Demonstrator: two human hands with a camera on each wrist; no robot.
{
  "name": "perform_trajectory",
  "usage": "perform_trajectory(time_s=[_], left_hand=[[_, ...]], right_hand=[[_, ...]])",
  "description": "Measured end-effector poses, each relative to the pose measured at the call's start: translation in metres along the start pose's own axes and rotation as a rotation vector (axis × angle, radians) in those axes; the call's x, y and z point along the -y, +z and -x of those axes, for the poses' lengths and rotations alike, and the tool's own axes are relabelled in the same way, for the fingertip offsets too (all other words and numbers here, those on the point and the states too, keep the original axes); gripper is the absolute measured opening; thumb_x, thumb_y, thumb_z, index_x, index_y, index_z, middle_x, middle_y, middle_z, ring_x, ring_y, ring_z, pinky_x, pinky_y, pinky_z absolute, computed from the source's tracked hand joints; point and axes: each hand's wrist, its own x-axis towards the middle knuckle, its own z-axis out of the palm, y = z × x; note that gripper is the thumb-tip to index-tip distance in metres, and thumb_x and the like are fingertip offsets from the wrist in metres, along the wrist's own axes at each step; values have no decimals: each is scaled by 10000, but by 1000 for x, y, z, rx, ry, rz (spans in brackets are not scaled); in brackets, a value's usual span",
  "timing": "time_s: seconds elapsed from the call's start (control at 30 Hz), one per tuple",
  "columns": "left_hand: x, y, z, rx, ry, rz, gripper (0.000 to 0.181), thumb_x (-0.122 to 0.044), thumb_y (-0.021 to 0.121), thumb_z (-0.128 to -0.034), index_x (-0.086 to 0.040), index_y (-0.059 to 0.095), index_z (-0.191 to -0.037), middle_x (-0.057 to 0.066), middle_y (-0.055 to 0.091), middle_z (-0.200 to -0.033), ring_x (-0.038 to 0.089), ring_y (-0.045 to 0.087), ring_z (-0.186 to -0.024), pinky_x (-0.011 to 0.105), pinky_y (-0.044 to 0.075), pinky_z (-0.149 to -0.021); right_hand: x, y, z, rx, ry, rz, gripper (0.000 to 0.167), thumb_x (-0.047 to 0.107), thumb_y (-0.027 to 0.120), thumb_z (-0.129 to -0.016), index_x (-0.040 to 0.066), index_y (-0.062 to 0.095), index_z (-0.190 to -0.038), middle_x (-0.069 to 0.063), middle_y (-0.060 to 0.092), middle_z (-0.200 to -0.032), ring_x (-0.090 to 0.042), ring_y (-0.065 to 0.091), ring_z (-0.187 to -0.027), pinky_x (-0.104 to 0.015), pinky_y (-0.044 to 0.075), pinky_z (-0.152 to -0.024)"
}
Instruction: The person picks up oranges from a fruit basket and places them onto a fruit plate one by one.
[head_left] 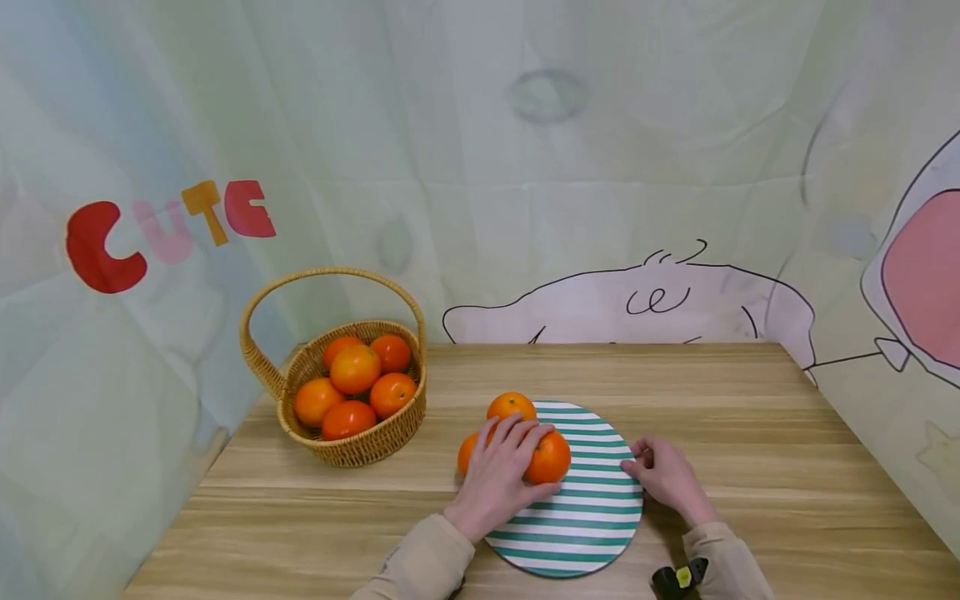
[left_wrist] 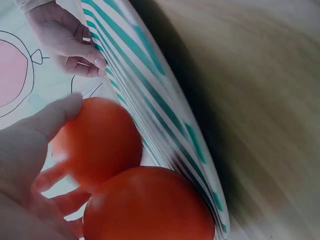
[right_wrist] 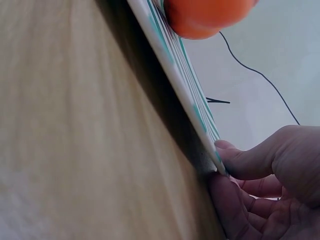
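My left hand point(head_left: 501, 473) curves over a cluster of oranges at the left side of a round board point(head_left: 577, 521) with green and white stripes. Its thumb and fingers grip the right-hand orange point(head_left: 550, 458). Another orange point(head_left: 512, 405) sits just beyond the fingertips, and a third orange point(head_left: 466, 454) shows partly behind the hand. In the left wrist view, the thumb lies against one orange point(left_wrist: 107, 140), beside a nearer orange point(left_wrist: 150, 207). My right hand point(head_left: 666, 477) pinches the board's right edge, thumb above and a finger below. Dark shadow shows under that rim point(right_wrist: 187, 95).
A wicker basket point(head_left: 367, 446) with a tall handle stands at the back left, holding several oranges point(head_left: 356, 369). Wooden tabletop point(head_left: 780, 467) lies around the board. Printed curtains point(head_left: 547, 208) hang behind and along both sides.
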Motion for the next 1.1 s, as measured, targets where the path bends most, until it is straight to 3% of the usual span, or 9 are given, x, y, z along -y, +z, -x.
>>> perform_trajectory(time_s=[0.13,0.3,0.53,1.1], left_hand=[[-1,-1,-1,-4,5,-3,535,-505,751,-857,-261,583,-1302,-12,615,-1322,264,439,-1357,543,303,-1173],[-1,-2,0,4,22,-13,536,-494,786,-821,-267,603,-1272,-15,623,-1305,270,442,-1365,543,301,-1174],[3,-3,3,-27,23,80,461,-485,730,-861,-250,627,-1244,3,642,-1285,273,441,-1374,570,293,-1176],[6,-4,4,-7,8,89,477,-438,738,-871,-236,614,-1285,-9,623,-1308,278,440,-1407,560,289,-1185]], right_hand=[[-1,0,-1,-1,-5,-1,224,91,688,-920,-53,602,-1069,-86,567,-807,-182,521,-700,-280,456,-576],[-1,1,-1,-5,-10,3,227,95,689,-919,-49,601,-1071,-83,560,-804,-181,518,-703,-282,445,-578],[-1,1,0,-7,-10,3,227,99,692,-919,-48,604,-1068,-79,558,-794,-183,519,-701,-278,438,-578],[-2,1,0,-7,-19,3,217,103,698,-917,-39,603,-1051,-69,549,-779,-175,511,-688,-268,436,-571]])
